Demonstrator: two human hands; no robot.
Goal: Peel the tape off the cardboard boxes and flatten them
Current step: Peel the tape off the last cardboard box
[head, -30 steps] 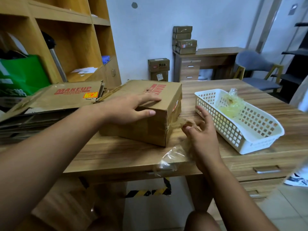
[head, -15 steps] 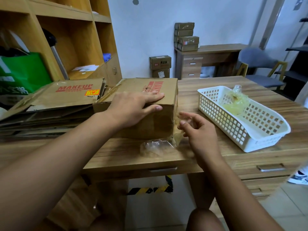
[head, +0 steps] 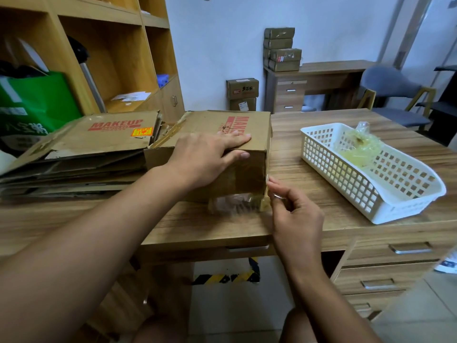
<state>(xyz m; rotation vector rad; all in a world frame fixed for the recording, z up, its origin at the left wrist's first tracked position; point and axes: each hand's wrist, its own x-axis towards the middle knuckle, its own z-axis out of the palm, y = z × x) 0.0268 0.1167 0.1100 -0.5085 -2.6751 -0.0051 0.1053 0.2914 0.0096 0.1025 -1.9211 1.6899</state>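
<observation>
A brown cardboard box printed MAKEUP stands on the wooden desk. My left hand lies flat on its top, thumb down the near face, holding it still. My right hand is at the box's near right corner, its fingertips pinching the clear tape there. A crumpled strip of clear tape hangs loose along the bottom of the near face, resting on the desk.
Flattened MAKEUP boxes are stacked left of the box. A white plastic basket with balled-up tape sits to the right. Shelves and a green bag are at left; more boxes and a chair stand behind.
The box has turned so its near face is towards me. My right hand let go of the pulled strip and moved up to the box's near right corner.
</observation>
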